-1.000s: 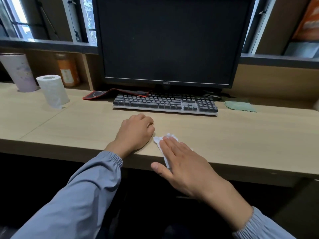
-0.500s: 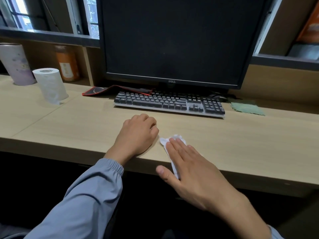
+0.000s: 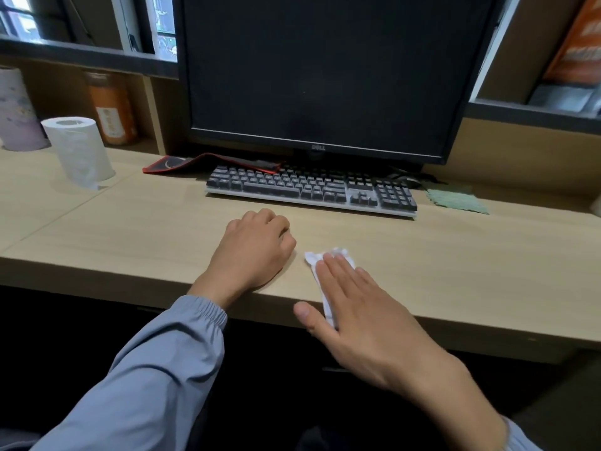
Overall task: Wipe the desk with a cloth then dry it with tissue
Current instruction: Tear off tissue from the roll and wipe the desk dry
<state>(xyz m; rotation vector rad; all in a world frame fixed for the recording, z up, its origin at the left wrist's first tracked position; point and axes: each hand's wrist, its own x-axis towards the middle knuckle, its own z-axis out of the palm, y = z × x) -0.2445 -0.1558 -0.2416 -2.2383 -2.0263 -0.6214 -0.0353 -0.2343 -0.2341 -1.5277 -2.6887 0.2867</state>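
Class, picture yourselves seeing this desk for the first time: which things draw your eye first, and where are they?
The big dark monitor fills the back centre, with a keyboard just in front. At the near edge of the desk the right hand presses flat on a white tissue, the left hand curled beside it. A tissue roll stands far left, a green cloth lies right of the keyboard.

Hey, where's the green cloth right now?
In the head view, the flat pale green cloth lies on the light wooden desk, far right, just beside the black keyboard.
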